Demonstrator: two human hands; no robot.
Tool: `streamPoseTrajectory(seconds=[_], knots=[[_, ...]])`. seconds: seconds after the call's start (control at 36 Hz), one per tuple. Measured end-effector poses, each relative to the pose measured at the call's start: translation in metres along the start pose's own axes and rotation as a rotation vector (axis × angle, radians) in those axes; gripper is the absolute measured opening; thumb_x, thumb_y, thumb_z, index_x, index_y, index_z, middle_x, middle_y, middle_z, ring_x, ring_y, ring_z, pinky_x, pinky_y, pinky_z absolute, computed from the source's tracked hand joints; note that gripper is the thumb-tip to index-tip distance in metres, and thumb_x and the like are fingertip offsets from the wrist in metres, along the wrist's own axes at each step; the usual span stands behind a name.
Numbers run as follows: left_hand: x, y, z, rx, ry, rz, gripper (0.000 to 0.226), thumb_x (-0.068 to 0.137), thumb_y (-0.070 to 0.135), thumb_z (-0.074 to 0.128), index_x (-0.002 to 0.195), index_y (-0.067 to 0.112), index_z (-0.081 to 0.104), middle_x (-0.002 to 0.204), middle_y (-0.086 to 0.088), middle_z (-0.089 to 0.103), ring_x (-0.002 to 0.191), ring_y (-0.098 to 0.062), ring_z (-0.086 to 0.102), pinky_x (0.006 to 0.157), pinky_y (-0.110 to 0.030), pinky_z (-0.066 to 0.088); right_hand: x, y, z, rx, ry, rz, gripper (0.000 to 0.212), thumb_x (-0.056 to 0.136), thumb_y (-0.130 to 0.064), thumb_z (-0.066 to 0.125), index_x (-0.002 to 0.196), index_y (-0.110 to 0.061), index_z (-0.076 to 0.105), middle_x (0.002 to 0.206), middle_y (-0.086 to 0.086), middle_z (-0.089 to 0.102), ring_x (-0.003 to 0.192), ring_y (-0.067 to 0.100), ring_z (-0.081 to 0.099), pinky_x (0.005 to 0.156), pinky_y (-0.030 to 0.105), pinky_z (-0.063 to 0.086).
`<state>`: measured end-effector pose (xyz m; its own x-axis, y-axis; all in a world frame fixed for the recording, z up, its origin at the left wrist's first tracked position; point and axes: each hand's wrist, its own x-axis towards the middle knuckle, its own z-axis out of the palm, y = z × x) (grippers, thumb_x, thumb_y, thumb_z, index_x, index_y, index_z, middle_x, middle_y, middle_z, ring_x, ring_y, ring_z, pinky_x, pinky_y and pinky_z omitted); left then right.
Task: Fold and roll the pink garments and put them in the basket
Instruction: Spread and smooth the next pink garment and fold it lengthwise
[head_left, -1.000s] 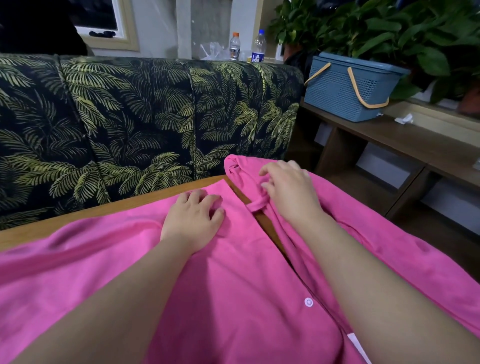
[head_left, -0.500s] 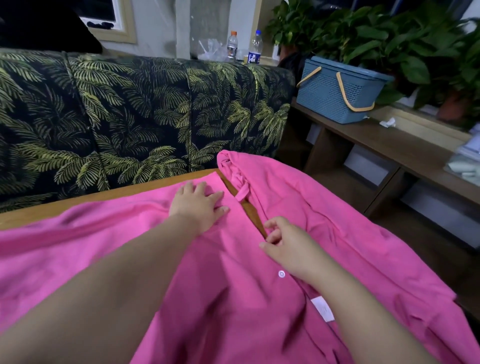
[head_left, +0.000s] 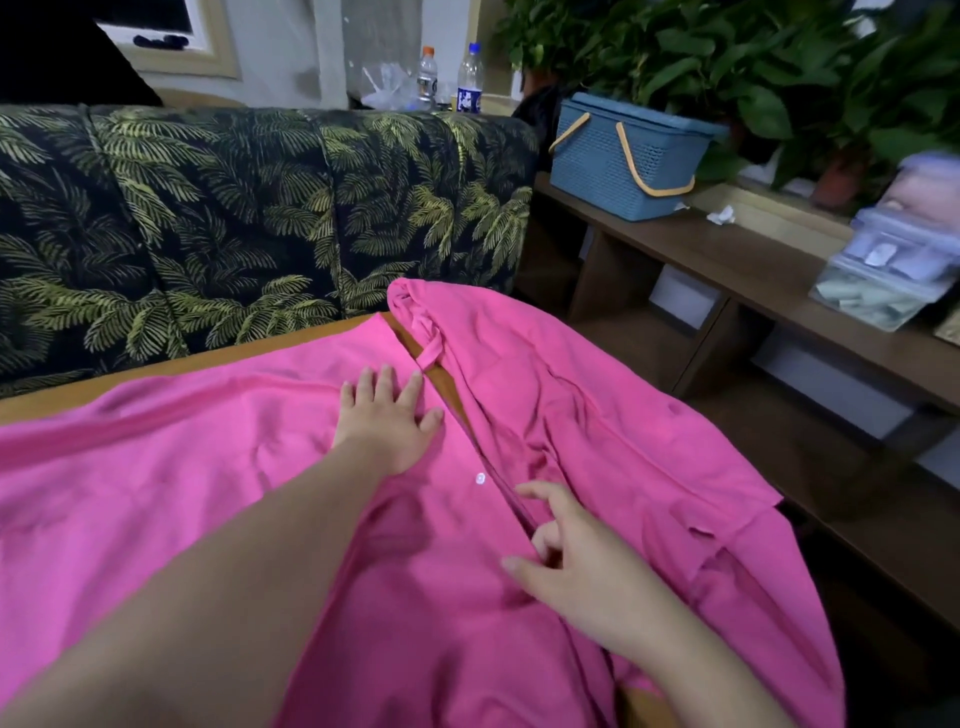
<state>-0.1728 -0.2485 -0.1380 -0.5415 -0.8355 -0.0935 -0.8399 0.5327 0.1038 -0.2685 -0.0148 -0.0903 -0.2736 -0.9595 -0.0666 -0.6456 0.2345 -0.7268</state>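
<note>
A bright pink button-front fabric garment (head_left: 218, 467) lies spread open across a wooden table (head_left: 156, 371), its right half draping over the table's right edge. One white button (head_left: 480, 478) shows on the left front panel, near the opening.

The left hand (head_left: 387, 423) lies flat on the garment's left panel, palm down, fingers straight and slightly spread, just left of the front opening and of the strip of bare table visible there.

The right hand (head_left: 576, 566) rests on the garment nearer the person than the white button, at the front edge. Its fingers are loosely bent with the thumb pointing left. Whether the fingers pinch the fabric edge cannot be told.

A blue perforated plastic basket with tan handles (head_left: 623, 156) stands on a dark wooden shelf unit (head_left: 753, 260), beyond and to the right of the garment, well apart from it. A dark sofa with green palm-leaf print (head_left: 234, 223) stands directly behind the table. Two clear plastic bottles (head_left: 470, 78) stand behind the sofa. Stacked clear plastic containers (head_left: 893, 260) sit on the shelf unit, right of the basket.
</note>
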Motion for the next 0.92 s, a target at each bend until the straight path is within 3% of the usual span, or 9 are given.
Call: streamPoseTrajectory(seconds=[0.08,0.22,0.36,0.44,0.56,0.67,0.78,0.86,0.92], knots=[[0.001,0.000,0.000,-0.004,0.010,0.001,0.067,0.096,0.060,0.016,0.154,0.029,0.002,0.161,-0.010,-0.003,0.148,-0.031,-0.005,0.119,-0.049,-0.003,-0.011,0.007,-0.004,0.120,0.056,-0.023,0.042,0.091,-0.014,0.061,0.124,-0.032,0.041,0.062,-0.009,0.042,0.056,0.002,0.042,0.063,0.014,0.036],[0.001,-0.001,0.002,0.000,0.005,0.000,0.066,0.096,0.061,0.014,0.153,0.031,0.000,0.161,-0.010,-0.004,0.148,-0.031,-0.006,0.119,-0.048,-0.003,-0.017,0.017,-0.005,0.188,0.161,0.020,0.029,0.096,-0.022,0.055,0.117,-0.037,0.042,0.070,-0.006,0.046,0.071,-0.001,0.048,0.078,0.014,0.040],[0.002,-0.002,0.002,-0.002,0.011,0.014,0.062,0.096,0.061,0.012,0.152,0.037,0.001,0.161,-0.010,-0.004,0.148,-0.031,-0.006,0.119,-0.049,-0.003,-0.017,0.023,-0.007,0.206,0.241,0.076,0.025,0.089,-0.024,0.067,0.106,-0.034,0.051,0.053,-0.008,0.036,0.050,0.002,0.038,0.055,0.014,0.034],[-0.001,-0.001,0.001,-0.021,0.046,-0.004,0.060,0.097,0.059,0.016,0.152,0.036,0.010,0.161,-0.010,-0.002,0.147,-0.033,-0.006,0.117,-0.052,-0.005,-0.020,0.030,-0.004,0.200,0.257,0.149,0.023,0.086,-0.027,0.070,0.103,-0.028,0.054,0.051,-0.007,0.037,0.046,0.003,0.037,0.051,0.016,0.032],[-0.017,0.008,-0.005,0.059,0.236,0.040,0.049,0.099,0.044,0.031,0.138,0.018,0.044,0.151,-0.010,0.033,0.142,-0.029,0.022,0.117,-0.049,0.008,-0.032,0.032,-0.002,0.303,0.239,0.208,0.024,0.086,-0.025,0.070,0.103,-0.030,0.054,0.060,0.002,0.062,0.057,0.003,0.055,0.063,0.019,0.044],[-0.039,0.020,0.001,-0.108,0.200,0.105,0.039,0.098,0.039,0.037,0.124,0.020,0.059,0.132,-0.003,0.053,0.124,-0.027,0.045,0.110,-0.041,0.027,-0.051,0.033,-0.006,0.313,0.204,0.241,0.022,0.087,-0.029,0.068,0.103,-0.031,0.053,0.070,0.009,0.068,0.062,0.013,0.060,0.068,0.028,0.045],[-0.066,0.028,0.007,-0.186,0.150,0.184,0.037,0.099,0.036,0.036,0.124,0.018,0.057,0.135,-0.001,0.053,0.125,-0.024,0.046,0.110,-0.041,0.029,-0.072,0.032,-0.013,0.297,0.116,0.226,0.014,0.093,-0.025,0.059,0.104,-0.032,0.055,0.063,-0.020,0.063,0.061,-0.007,0.056,0.063,0.014,0.038],[-0.090,0.034,0.009,-0.170,0.124,0.226,0.041,0.099,0.035,0.030,0.126,0.018,0.055,0.138,0.001,0.051,0.128,-0.021,0.044,0.110,-0.041,0.029,-0.088,0.032,-0.015,0.312,0.060,0.229,0.025,0.094,-0.008,0.052,0.104,-0.031,0.055,0.064,-0.021,0.061,0.061,-0.007,0.052,0.064,0.015,0.037],[-0.104,0.038,0.009,-0.139,0.111,0.244,0.055,0.092,0.039,0.019,0.128,0.018,0.054,0.140,0.003,0.049,0.129,-0.019,0.044,0.108,-0.040,0.028,-0.099,0.032,-0.016,0.285,0.030,0.213,0.036,0.089,-0.001,0.051,0.105,-0.033,0.053,0.075,-0.022,0.064,0.064,-0.007,0.051,0.069,0.018,0.038]])
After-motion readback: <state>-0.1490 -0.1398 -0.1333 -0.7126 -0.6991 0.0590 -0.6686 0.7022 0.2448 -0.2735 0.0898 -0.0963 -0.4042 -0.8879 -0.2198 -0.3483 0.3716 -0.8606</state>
